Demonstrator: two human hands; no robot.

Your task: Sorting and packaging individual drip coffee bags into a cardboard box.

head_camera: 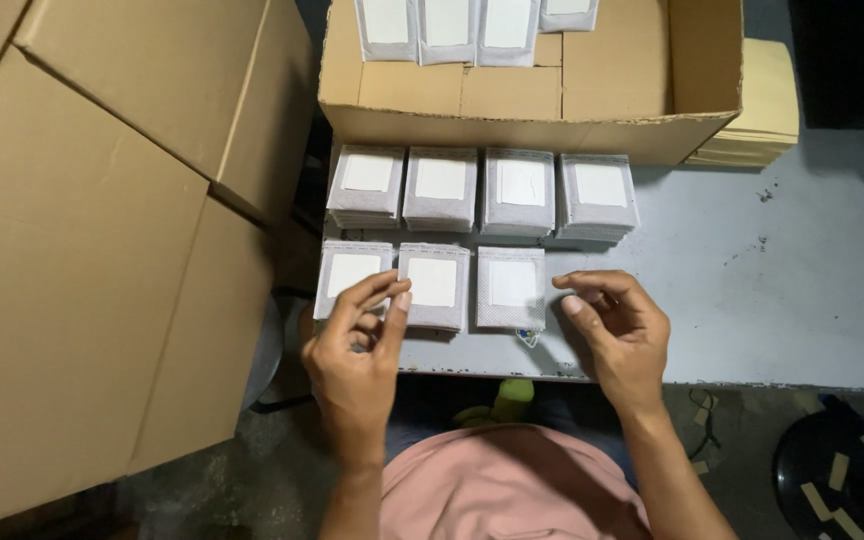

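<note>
Seven stacks of white sachets sit at the bench near-left corner, four behind, three in front. The left hand has its fingers pinched narrow over the leftmost front stack; the right hand hovers just right of the front row, fingers curled loosely, holding nothing. An open cardboard box stands behind

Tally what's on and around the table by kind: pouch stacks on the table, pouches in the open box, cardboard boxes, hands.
Pouch stacks on the table: 7
Pouches standing in the open box: 4
Cardboard boxes: 2, the open box and the big closed box
Hands: 2, left hand and right hand
Total: 15
</note>
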